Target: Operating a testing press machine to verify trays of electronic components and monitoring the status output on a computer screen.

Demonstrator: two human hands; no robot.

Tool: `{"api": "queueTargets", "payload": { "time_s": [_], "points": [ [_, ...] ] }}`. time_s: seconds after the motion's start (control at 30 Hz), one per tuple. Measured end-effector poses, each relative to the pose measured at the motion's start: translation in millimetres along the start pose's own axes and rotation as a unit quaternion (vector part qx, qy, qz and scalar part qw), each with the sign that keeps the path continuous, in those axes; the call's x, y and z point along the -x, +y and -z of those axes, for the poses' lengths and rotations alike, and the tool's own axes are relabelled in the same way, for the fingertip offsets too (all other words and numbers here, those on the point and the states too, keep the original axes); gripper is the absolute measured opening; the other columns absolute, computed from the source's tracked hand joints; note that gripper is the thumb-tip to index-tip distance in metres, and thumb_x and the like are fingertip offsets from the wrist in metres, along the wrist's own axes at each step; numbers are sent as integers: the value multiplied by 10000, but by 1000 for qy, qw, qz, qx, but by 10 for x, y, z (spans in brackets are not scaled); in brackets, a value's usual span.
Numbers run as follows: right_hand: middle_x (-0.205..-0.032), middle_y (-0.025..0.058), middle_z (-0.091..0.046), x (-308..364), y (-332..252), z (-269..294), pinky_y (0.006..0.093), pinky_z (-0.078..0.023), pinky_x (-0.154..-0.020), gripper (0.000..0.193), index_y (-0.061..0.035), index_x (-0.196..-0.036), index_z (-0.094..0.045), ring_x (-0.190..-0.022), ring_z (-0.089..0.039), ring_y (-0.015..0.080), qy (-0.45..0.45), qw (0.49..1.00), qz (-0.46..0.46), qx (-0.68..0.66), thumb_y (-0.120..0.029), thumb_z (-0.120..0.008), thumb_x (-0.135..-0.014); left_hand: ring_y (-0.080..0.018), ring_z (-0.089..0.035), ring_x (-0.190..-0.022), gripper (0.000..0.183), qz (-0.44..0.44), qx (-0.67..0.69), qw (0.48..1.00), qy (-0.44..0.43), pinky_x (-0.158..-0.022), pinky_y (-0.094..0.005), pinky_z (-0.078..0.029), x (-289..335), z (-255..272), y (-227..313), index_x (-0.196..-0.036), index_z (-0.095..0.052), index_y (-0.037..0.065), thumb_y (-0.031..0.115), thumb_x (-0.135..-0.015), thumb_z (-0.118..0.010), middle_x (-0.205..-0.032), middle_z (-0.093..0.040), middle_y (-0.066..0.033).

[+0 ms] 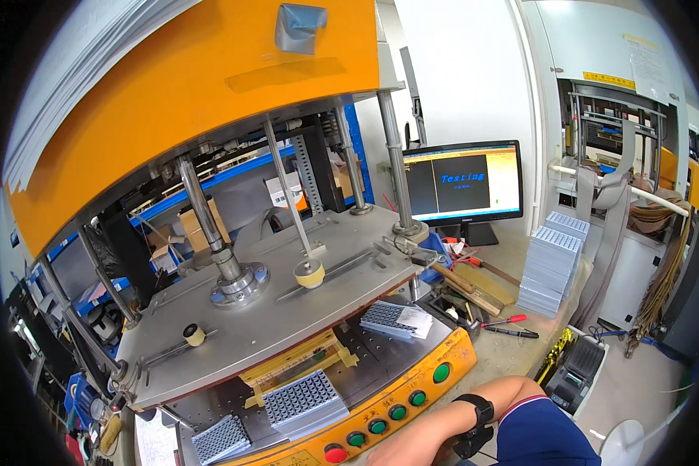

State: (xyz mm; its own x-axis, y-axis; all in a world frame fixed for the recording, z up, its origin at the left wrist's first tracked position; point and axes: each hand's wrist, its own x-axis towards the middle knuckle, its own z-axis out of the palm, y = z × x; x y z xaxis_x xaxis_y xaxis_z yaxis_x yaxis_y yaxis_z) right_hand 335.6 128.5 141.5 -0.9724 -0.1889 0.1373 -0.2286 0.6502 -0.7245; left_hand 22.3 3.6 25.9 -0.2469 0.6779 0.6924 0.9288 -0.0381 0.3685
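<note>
My right arm comes in at the lower right in a dark blue sleeve, with a black strap [480,413] around it. Beyond the strap, my right hand [400,452] runs off the lower edge by the press's button panel, and its fingers are hidden. My left hand is out of the picture. On the press bed nearby lies a stack of grey-blue perforated trays [304,404]. A smaller tray stack [221,439] sits to its left, and another [388,319] lies to the right with a white paper slip [416,321] on it.
Above the bed hangs the press's grey metal plate [279,311] on steel columns. Green buttons and a red button [335,453] line the yellow front panel [462,353]. At the right stand tall tray stacks [550,268], pens [512,320], a lit monitor [466,186] and a black printer [585,365].
</note>
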Motion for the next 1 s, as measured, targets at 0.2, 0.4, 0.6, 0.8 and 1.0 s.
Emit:
{"api": "queueTargets", "payload": {
  "time_s": [0.2, 0.4, 0.6, 0.8, 1.0],
  "points": [
    [-902, 228, -638, 23, -4, -11, 483, -472, -744, 393, 8, -945, -582, -870, -601, 438, 4, 1000, 4, 20, -379, -651, -956, -461, -477, -1248, 334, -2, -3, 1000, -5, -1108, -581, -321, 55, 13, -22, -1090, -642, -25, 257, -913, -663, -1332, -581, -239],
    [-976, 222, -664, 36, -33, 17, 467, -491, -772, 420, 9, -1029, -616, -921, -624, 415, -19, 999, -32, 31, -402, -652, -950, -455, -484, -1242, 313, -12, -1, 1000, -8, -1106, -580, -319, 34, 34, 30, -1090, -641, -25, 234, -916, -652, -1327, -588, -234],
    [-1126, 210, -677, -20, 91, -13, 440, -506, -868, 514, -14, -1254, -621, -1044, -634, 386, -42, 995, -65, 63, -419, -659, -939, -422, -557, -1193, 237, -77, 66, 991, -87, -1091, -539, -362, -354, 223, 200, -1083, -652, 8, 183, -924, -637, -1260, -634, -207],
    [-939, 184, -654, 29, -40, -59, 474, -482, -774, 381, -29, -1059, -605, -918, -629, 394, -31, 996, -20, 76, -389, -644, -938, -312, -607, -1106, 125, -319, 154, 925, -135, -1022, -514, -385, -1900, -47, 1008, -988, -685, 97, 98, -868, -652, -1076, -687, -65],
    [-959, 177, -662, 47, -242, -75, 480, -483, -797, 369, -44, -1072, -611, -934, -632, 383, -36, 983, -81, 159, -381, -639, -922, -317, -531, -1235, 357, -275, 56, 950, -138, -1070, -466, -346, -2878, -1089, 1134, -1214, -615, 107, 330, -938, -652, -1242, -642, -123]
  ]
}}
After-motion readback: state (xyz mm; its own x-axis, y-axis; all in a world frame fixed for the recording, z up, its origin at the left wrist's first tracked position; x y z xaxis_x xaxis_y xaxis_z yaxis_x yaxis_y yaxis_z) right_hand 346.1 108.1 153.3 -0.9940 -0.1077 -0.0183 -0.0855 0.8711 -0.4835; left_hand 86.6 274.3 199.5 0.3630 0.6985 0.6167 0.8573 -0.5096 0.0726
